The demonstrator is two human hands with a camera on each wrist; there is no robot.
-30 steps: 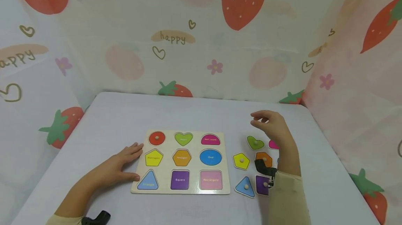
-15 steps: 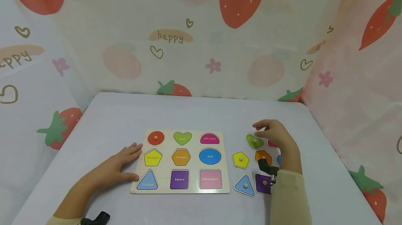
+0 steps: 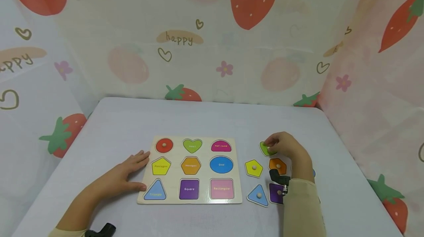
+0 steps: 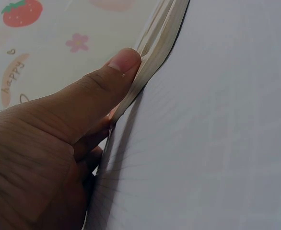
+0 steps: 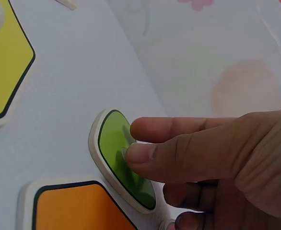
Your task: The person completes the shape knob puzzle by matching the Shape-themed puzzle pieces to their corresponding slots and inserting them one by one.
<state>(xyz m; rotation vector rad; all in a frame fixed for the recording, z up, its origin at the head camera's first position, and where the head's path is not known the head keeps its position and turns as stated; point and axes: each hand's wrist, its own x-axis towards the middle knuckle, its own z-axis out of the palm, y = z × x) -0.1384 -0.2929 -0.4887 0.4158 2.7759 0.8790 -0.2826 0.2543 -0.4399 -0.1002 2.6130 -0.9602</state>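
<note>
My right hand (image 3: 287, 148) pinches the small knob of the green heart puzzle piece (image 3: 264, 149) between thumb and fingers. In the right wrist view the heart (image 5: 119, 153) lies at the fingertips, with its knob mostly covered. My left hand (image 3: 127, 175) rests at the left edge of the wooden shape board (image 3: 205, 196), fingers extended. Its thumb (image 4: 92, 91) touches the board's edge in the left wrist view. A red circle piece (image 3: 162, 148) with a knob sits in the board's top left recess; the other printed shapes show no knobs.
Right of the board lie a yellow pentagon (image 3: 252, 170), an orange hexagon (image 3: 275, 162), a blue triangle (image 3: 255, 197) and a purple square (image 3: 274, 192). A blue piece (image 3: 314, 173) peeks out beside the right forearm, which hides other pieces. Strawberry-print cloth (image 3: 245, 45) surrounds the white table (image 3: 198, 119).
My right hand has come down toward me, from above the pieces onto the green heart, and its fingers have closed on the knob. My left hand stays at the board.
</note>
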